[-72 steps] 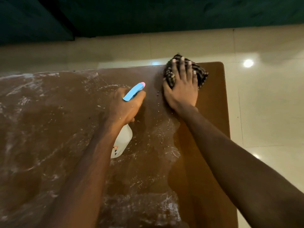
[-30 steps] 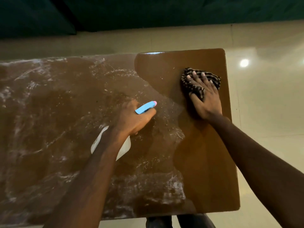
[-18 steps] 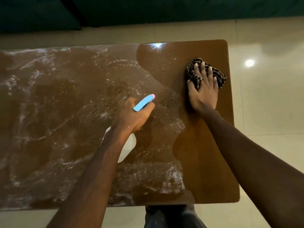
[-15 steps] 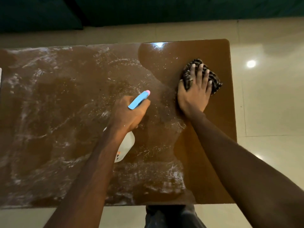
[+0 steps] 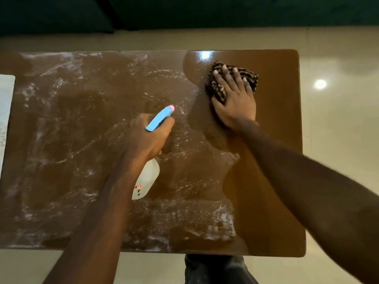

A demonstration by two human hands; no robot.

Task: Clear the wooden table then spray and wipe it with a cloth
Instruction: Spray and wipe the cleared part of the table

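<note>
The wooden table fills the view; its left and middle are streaked with white foamy spray, its right strip is smooth and glossy. My left hand grips a white spray bottle with a blue and pink nozzle pointing up and right, held over the table's middle. My right hand lies flat with spread fingers on a dark checked cloth, pressing it onto the table near the far right corner.
A white sheet or board lies at the table's left edge. Pale glossy floor tiles surround the table. A dark green sofa runs along the far side. My dark trouser legs show below the near edge.
My right hand has slid the cloth leftward and back towards the far edge, widening the wiped patch. My left hand holds the bottle in much the same place. The view has shifted a little.
</note>
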